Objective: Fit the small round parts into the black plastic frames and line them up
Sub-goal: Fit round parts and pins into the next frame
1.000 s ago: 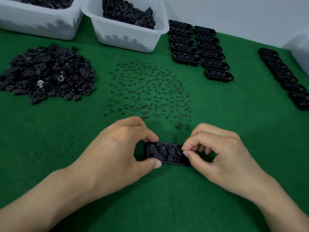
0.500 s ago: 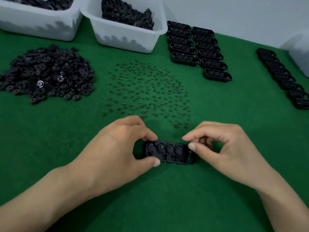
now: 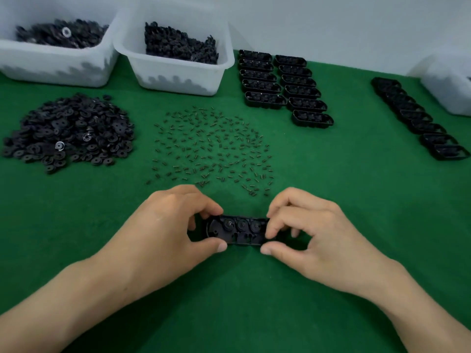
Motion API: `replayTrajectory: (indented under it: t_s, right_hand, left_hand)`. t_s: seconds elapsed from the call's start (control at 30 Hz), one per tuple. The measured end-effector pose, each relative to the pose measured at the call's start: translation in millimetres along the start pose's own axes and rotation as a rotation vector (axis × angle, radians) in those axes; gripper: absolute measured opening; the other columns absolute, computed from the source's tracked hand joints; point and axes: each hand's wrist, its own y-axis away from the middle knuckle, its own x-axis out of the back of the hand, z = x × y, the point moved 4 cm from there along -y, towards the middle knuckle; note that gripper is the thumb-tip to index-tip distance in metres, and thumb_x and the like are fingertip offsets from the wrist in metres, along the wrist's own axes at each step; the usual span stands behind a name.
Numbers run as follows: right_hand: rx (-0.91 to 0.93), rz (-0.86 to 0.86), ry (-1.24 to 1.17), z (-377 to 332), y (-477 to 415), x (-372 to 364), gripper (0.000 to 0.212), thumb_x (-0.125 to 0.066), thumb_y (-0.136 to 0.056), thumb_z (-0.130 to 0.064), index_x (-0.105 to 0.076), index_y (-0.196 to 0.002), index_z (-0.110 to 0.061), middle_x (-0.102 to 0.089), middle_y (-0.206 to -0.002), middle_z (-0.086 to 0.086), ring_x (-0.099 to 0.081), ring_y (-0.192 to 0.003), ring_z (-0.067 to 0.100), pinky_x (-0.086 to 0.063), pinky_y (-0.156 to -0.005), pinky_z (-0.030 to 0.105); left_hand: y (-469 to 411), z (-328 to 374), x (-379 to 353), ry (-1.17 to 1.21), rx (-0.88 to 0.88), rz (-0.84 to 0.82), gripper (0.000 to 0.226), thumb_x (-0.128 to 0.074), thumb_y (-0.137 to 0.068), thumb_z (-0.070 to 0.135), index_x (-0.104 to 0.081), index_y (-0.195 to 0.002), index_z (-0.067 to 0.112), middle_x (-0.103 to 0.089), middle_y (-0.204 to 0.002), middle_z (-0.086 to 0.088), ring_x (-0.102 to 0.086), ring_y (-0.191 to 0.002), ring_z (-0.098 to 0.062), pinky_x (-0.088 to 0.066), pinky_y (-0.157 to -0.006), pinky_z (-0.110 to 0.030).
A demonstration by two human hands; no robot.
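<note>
Right hand [image 3: 321, 240] done placing, fingers now pinch frame [image 3: 239, 235] right end; left hand [image 3: 163, 233] pinches left end. Frame near surface [image 3: 229, 301] front edge, three round parts [image 3: 240, 224] seated, likely ready for lining up.

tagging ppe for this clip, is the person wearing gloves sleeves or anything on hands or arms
The left hand and right hand are bare: no gloves, rings or watch in view. Left forearm and right forearm are bare to the frame edge, no sleeves showing.
</note>
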Motion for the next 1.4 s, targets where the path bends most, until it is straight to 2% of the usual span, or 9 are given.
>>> replayTrajectory:
  t_s: [0.1,0.23,0.4,0.5,0.63,0.77,0.9,1.07,1.4]
  right_hand:
    - [0.025,0.034,-0.006,2,1,3,0.009,-0.074,-0.076,-0.022,-0.065,-0.077,-0.019,-0.055,-0.091,-0.004,-0.055,-0.077,0.013,-0.048,-0.065,0.026]
    - [0.031,0.152,0.006,20,-5,26,0.008,-0.073,-0.075,-0.015,-0.066,-0.078,-0.018,-0.056,-0.092,-0.003,-0.054,-0.076,0.008,-0.045,-0.069,0.017]
    - [-0.049,0.315,0.028,65,-21,63,0.008,-0.072,-0.076,-0.006,-0.068,-0.076,-0.013,-0.058,-0.094,0.001,-0.057,-0.075,0.007,-0.047,-0.075,0.018]
    - [-0.078,0.392,0.068,94,-32,82,0.009,-0.071,-0.076,-0.005,-0.068,-0.075,-0.013,-0.059,-0.096,0.001,-0.058,-0.074,0.004,-0.046,-0.076,0.014]
    - [-0.119,0.505,0.112,137,-54,114,0.009,-0.07,-0.077,-0.002,-0.067,-0.074,-0.011,-0.06,-0.097,0.0,-0.059,-0.076,0.003,-0.047,-0.077,0.012]
    - [-0.219,0.602,0.106,188,-93,147,0.009,-0.068,-0.08,-0.005,-0.066,-0.074,-0.012,-0.058,-0.093,-0.008,-0.06,-0.084,0.004,-0.048,-0.082,0.013]
    - [-0.336,0.646,0.129,242,-137,171,0.013,-0.066,-0.082,-0.009,-0.064,-0.071,-0.017,-0.061,-0.098,-0.004,-0.057,-0.088,0.009,-0.046,-0.086,0.02]
    - [-0.405,0.677,0.17,293,-184,184,0.009,-0.065,-0.082,-0.007,-0.067,-0.074,-0.01,-0.066,-0.096,0.006,-0.058,-0.089,0.018,-0.049,-0.09,0.036]
    - [-0.44,0.659,0.199,327,-220,182,0.006,-0.065,-0.081,-0.005,-0.071,-0.083,-0.005,-0.068,-0.095,0.009,-0.061,-0.09,0.022,-0.038,-0.078,0.014]
  left_hand:
    - [-2,6,2,0.045,0.053,0.018,0.036,-0.075,-0.059,0.042,-0.067,-0.093,0.033,-0.058,-0.075,0.015,-0.054,-0.076,0.0,-0.044,-0.066,-0.013]
    - [-25,23,5,0.241,0.117,0.045,0.04,-0.078,-0.063,0.028,-0.062,-0.099,0.035,-0.063,-0.078,0.009,-0.061,-0.072,0.0,-0.05,-0.069,-0.015]
    - [-86,41,-2,0.42,0.171,-0.014,0.029,-0.064,-0.083,0.013,-0.056,-0.11,0.023,-0.063,-0.099,0.01,-0.062,-0.082,-0.001,-0.051,-0.077,-0.016]
    - [-126,48,-11,0.597,0.248,-0.06,0.03,-0.056,-0.087,0.001,-0.054,-0.113,0.016,-0.063,-0.103,0.004,-0.063,-0.092,-0.011,-0.051,-0.085,-0.027]
    - [-190,60,-18,0.801,0.294,-0.108,0.031,-0.047,-0.09,-0.005,-0.052,-0.118,0.007,-0.06,-0.105,-0.004,-0.062,-0.096,-0.016,-0.051,-0.083,-0.024]
    - [-267,70,-18,1.047,0.347,-0.179,0.039,-0.041,-0.097,0.014,-0.038,-0.132,-0.004,-0.051,-0.126,-0.021,-0.057,-0.107,-0.029,-0.049,-0.087,-0.032]
    - [-339,79,-21,1.213,0.39,-0.347,0.073,-0.031,-0.094,0.053,-0.022,-0.139,-0.004,-0.027,-0.144,-0.028,-0.033,-0.13,-0.04,-0.033,-0.105,-0.043]
    - [-402,79,-23,1.316,0.387,-0.308,0.094,-0.022,-0.085,0.071,-0.013,-0.142,-0.003,-0.017,-0.147,-0.029,-0.023,-0.135,-0.042,-0.025,-0.109,-0.045]
    - [-435,68,-47,1.393,0.406,-0.309,0.104,-0.019,-0.077,0.08,-0.012,-0.143,-0.001,-0.011,-0.148,-0.03,-0.014,-0.138,-0.041,-0.019,-0.111,-0.045]
